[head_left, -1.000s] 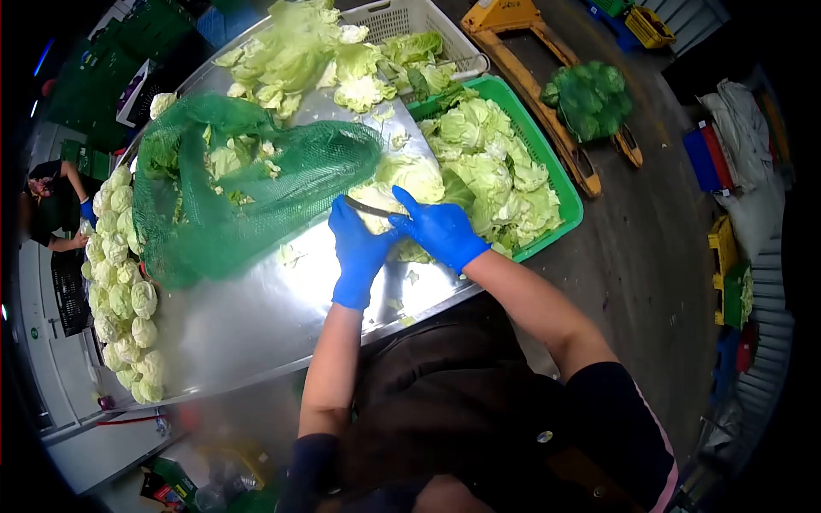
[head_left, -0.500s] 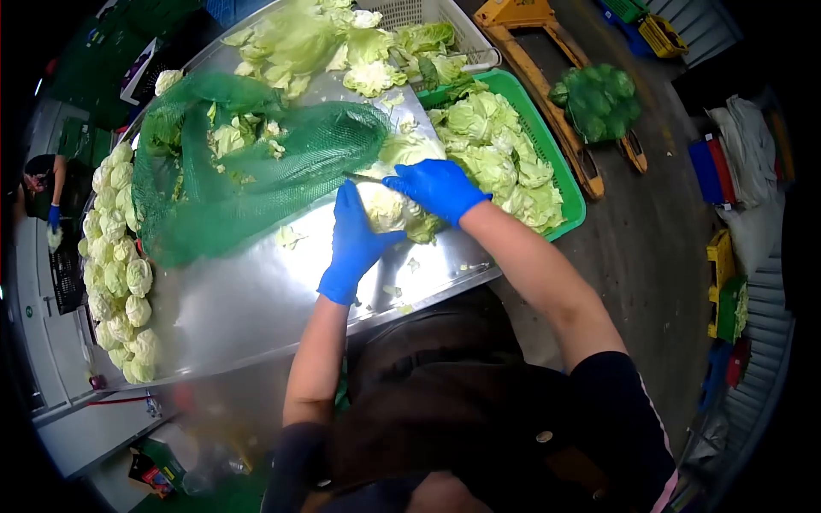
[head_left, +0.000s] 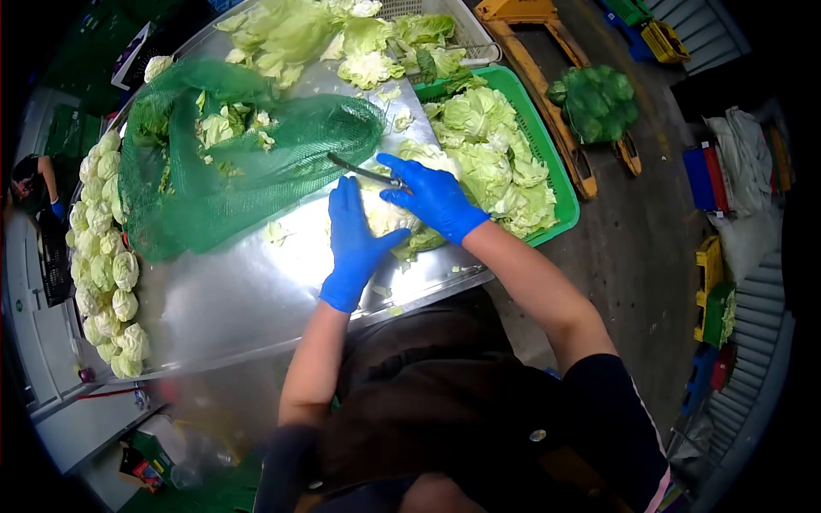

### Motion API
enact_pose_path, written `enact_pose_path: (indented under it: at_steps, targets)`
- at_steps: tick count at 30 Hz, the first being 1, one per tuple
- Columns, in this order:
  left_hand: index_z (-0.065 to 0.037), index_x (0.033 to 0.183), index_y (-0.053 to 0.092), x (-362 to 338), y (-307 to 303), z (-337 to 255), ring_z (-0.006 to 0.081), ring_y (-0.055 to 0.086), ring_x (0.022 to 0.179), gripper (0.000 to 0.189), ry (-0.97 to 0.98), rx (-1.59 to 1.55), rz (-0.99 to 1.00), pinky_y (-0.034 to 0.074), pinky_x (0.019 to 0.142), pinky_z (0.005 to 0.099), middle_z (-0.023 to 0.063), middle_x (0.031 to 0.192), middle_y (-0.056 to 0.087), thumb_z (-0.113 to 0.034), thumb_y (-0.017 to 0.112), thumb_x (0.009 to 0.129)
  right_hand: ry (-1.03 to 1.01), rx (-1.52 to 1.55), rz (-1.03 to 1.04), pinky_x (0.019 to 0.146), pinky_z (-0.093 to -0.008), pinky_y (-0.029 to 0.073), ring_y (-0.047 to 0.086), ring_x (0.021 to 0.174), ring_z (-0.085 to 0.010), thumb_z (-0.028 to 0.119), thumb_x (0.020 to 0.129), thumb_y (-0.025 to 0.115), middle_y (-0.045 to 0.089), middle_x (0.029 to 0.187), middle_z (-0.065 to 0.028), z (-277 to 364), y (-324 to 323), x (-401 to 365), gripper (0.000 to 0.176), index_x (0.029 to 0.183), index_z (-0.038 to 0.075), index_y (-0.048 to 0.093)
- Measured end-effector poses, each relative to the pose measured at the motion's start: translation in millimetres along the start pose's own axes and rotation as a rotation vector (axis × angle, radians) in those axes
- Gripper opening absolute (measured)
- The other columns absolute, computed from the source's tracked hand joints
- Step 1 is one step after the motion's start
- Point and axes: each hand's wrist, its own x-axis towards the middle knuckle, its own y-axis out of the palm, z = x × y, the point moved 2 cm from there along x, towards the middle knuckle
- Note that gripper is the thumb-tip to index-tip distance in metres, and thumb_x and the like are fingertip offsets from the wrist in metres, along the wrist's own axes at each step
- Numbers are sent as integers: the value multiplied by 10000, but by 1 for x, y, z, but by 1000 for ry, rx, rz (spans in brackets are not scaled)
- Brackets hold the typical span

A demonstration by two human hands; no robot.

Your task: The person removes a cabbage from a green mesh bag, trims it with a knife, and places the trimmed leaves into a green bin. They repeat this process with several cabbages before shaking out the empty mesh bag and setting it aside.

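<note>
A pale cabbage head (head_left: 386,212) sits on the metal table (head_left: 218,312) near its front edge. My left hand (head_left: 353,252), in a blue glove, steadies the cabbage from the left, thumb spread along its near side. In my gloved right hand (head_left: 438,203) is a knife (head_left: 363,171), its dark blade pointing left above the top of the cabbage. Part of the cabbage is hidden behind my hands. Just beyond my left hand lies a green net bag (head_left: 291,141), spread over the tabletop with loose leaves about it.
Right of my hands, a green crate (head_left: 566,201) is heaped with leaves. A whitish crate (head_left: 479,38) and more leaves (head_left: 286,38) are at the back. Trimmed heads (head_left: 101,248) line the left edge. A pallet truck (head_left: 547,94) and netted cabbages (head_left: 596,103) stand right; a co-worker (head_left: 36,184) is far left.
The knife has lifted off the cabbage, so more of its blade shows. My right hand has shifted slightly; my left hand stays against the cabbage. The view has moved a little.
</note>
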Motion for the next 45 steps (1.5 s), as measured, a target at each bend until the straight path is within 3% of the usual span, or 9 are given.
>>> enact_pose_path:
  at_steps: [4, 8, 13, 23, 32, 35, 37, 39, 45]
  targets:
    - [36, 1484, 212, -6, -2, -6, 430, 270, 1392, 1168, 30, 99, 47, 262, 1142, 475, 275, 1504, 262, -396, 863, 616, -140, -366, 94, 653, -436, 540, 676, 775, -334, 374, 885, 634, 673, 1059, -123, 17, 9, 40, 518, 1358, 205, 506]
    - [31, 1491, 197, -16, -12, -1, 416, 241, 1418, 1154, -5, -1, 24, 261, 1148, 468, 260, 1540, 206, -354, 862, 630, 20, 131, -114, 691, -412, 539, 674, 771, -336, 370, 850, 678, 688, 825, -139, 16, -12, 62, 416, 1212, 170, 636]
    - [15, 1492, 198, -26, -13, 11, 416, 220, 1422, 1172, -107, -304, 5, 261, 1146, 470, 272, 1545, 170, -365, 873, 613, -42, 150, 301, 919, -354, 480, 615, 1033, -281, 325, 804, 755, 578, 1292, -145, 25, -17, 15, 700, 1432, 225, 462]
    - [17, 1492, 195, -36, -1, 13, 334, 391, 1343, 1222, -96, -205, -157, 356, 1099, 401, 222, 1472, 328, -367, 902, 574, -303, -11, 102, 701, -360, 557, 681, 783, -293, 335, 816, 725, 688, 974, -80, 36, 15, 58, 514, 1303, 264, 578]
    - [-43, 1511, -23, -42, -13, 7, 263, 601, 1066, 1260, -346, -824, -79, 515, 922, 336, 148, 1219, 559, -154, 882, 642, -439, 19, 577, 829, -319, 552, 688, 956, -250, 315, 804, 733, 673, 1183, -66, 41, 9, 35, 513, 1289, 212, 602]
    - [-36, 1509, 21, -38, 5, 14, 283, 566, 1115, 1252, -253, -502, -112, 491, 945, 356, 165, 1282, 511, -191, 890, 621, 623, 853, 649, 771, -298, 568, 704, 863, -231, 234, 788, 757, 660, 1203, -30, 34, 12, 31, 491, 1255, 206, 608]
    - [-22, 1506, 106, -35, 16, 14, 316, 491, 1218, 1223, -235, -406, -133, 439, 1005, 397, 200, 1398, 413, -270, 894, 604, -383, 76, 542, 713, -318, 566, 688, 818, -270, 262, 767, 766, 675, 1076, -45, 22, 17, 37, 418, 1150, 180, 619]
    - [32, 1493, 137, -32, 8, 9, 337, 339, 1370, 1246, -161, -93, -108, 327, 1117, 438, 232, 1493, 275, -327, 903, 578, -631, -112, 518, 682, -344, 557, 676, 782, -288, 290, 752, 774, 670, 1016, -58, 31, 9, 43, 405, 1106, 175, 617]
    - [36, 1487, 171, -34, 3, 16, 380, 314, 1381, 1256, -208, -298, -126, 306, 1129, 440, 252, 1489, 289, -348, 911, 548, -295, 101, 446, 717, -349, 517, 666, 798, -238, 377, 779, 779, 684, 906, -112, 25, -4, 83, 404, 1052, 108, 651]
